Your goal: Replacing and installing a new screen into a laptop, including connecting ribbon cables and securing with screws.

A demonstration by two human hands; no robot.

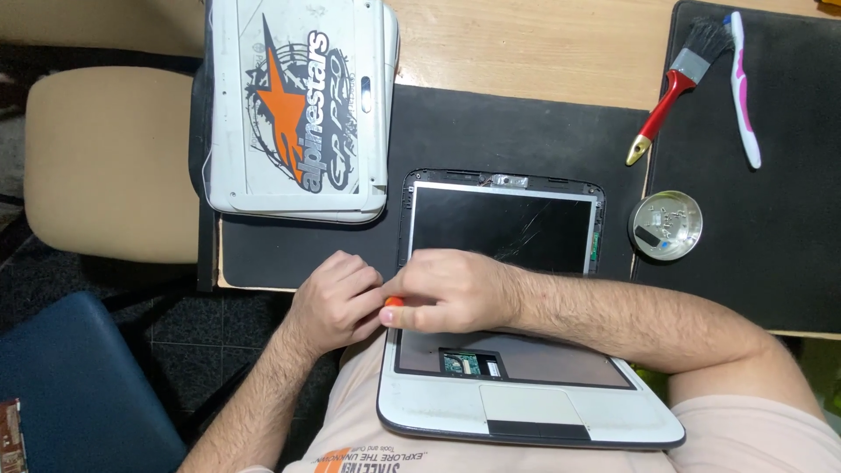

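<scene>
Right hand [451,289] fingers curled tight on orange-handled tool [393,302] at hinge corner of open laptop [526,385], left hand [337,302] closed, knuckles pressed alongside as brace; cracked screen [499,229] just beyond fingertips, base propped against body.

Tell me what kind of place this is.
Likely a small electronics repair bench, perhaps at home. A half-dismantled laptop with a cracked screen lies before the person, both hands on an orange-handled tool. A paintbrush, a toothbrush and a small round parts dish lie on black mats.
</scene>
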